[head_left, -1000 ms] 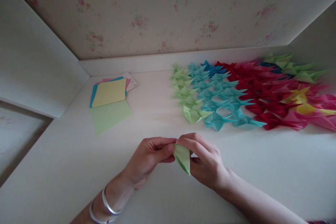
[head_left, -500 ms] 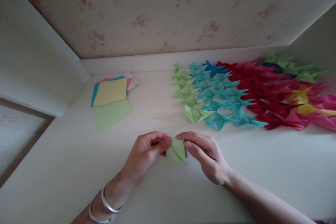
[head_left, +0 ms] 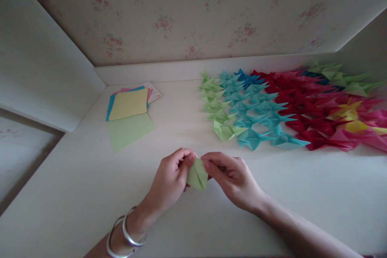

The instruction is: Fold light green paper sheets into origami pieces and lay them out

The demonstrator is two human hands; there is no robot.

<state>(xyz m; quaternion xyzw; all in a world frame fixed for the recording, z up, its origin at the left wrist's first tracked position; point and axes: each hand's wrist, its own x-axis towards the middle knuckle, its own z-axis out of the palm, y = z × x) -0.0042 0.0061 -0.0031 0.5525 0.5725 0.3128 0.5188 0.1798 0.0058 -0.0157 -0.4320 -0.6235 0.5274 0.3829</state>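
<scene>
Between my hands, just above the white table, is a small folded piece of light green origami paper (head_left: 198,175), with a crease or slit running down its face. My left hand (head_left: 173,171) pinches its upper left side between thumb and fingers, and two silver bangles circle that wrist. From the other side my right hand (head_left: 231,177) pinches the upper right edge, thumb in front. Some fingertips are hidden behind the paper. Beyond my hands, the nearest finished piece is a light green paper crane (head_left: 226,130).
Rows of folded paper cranes in turquoise (head_left: 252,139), red (head_left: 317,141), pink, blue, yellow and green fill the back right. At the back left lie a yellow sheet (head_left: 128,105) over blue and pink ones, and a light green sheet (head_left: 131,131). A floral wall (head_left: 181,16) rises behind the table.
The green paper has turned and tilted, its lower corner now pointing down. My right thumb has closed onto its edge, and my left hand has tipped more upright.
</scene>
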